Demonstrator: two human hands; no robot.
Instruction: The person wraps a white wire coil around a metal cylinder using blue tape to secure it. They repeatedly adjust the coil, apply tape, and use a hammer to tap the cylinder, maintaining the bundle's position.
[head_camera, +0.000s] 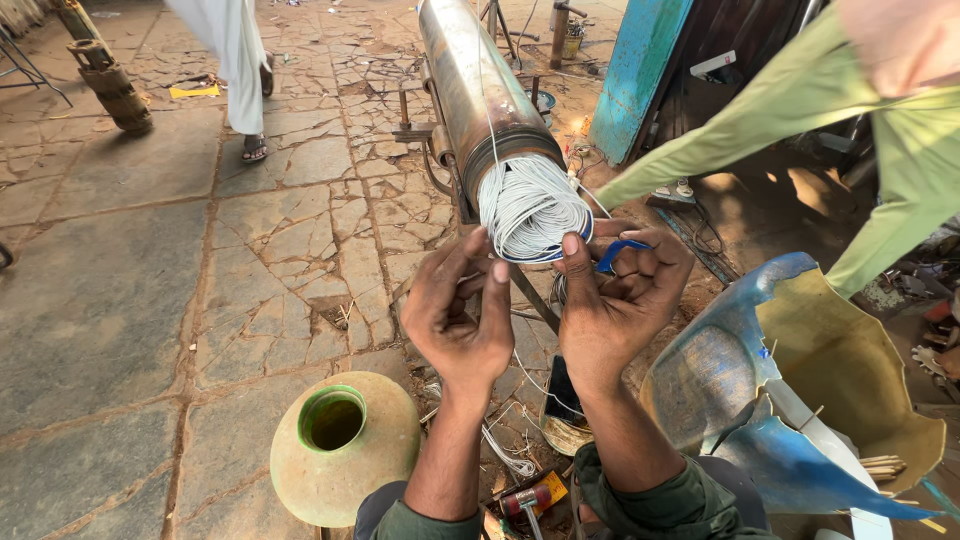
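A long steel cylinder (470, 85) lies on a stand, its near end packed with a bundle of white wire loops (530, 205). Just below that bundle my left hand (460, 310) has its fingers curled, pinching a thin white wire. To its right, my right hand (620, 295) grips a blue strip (620, 250) that runs around the edge of the wire bundle, thumb raised against the bundle.
A green clay pot (340, 445) stands at my left knee. A broken blue plastic shell (790, 400) lies on the right. Loose wire and a red-handled tool (525, 498) lie between my knees. Another person's green sleeve (800, 100) reaches in top right; someone in sandals (253, 148) stands behind.
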